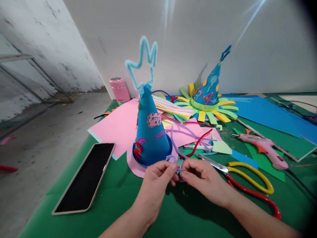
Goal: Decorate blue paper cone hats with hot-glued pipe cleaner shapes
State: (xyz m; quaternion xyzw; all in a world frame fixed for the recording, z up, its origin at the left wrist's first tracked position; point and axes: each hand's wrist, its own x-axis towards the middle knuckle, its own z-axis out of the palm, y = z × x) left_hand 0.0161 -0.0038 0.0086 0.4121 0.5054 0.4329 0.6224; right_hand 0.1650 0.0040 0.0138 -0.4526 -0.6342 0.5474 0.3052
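Between my fingertips runs a thin purple pipe cleaner (180, 170). My left hand (158, 181) pinches one part of it, and my right hand (204, 178) pinches it close by on the right. A bent purple end rises above my left fingers. Just behind my hands stands a blue paper cone hat (151, 132) on a pink brim (135, 168). It carries a light-blue fuzzy crown shape (141, 66) at its tip and a red bent pipe cleaner (138, 150) low on its left side. My fingers partly cover the brim's front.
Scissors (223, 168) with yellow and red handles lie right of my hands, near a pink glue gun (266, 148). A phone (85, 178) lies left. Behind are a pink bottle (120, 90), a second decorated cone hat (210, 87), pink paper (119, 124) and blue sheets (267, 114).
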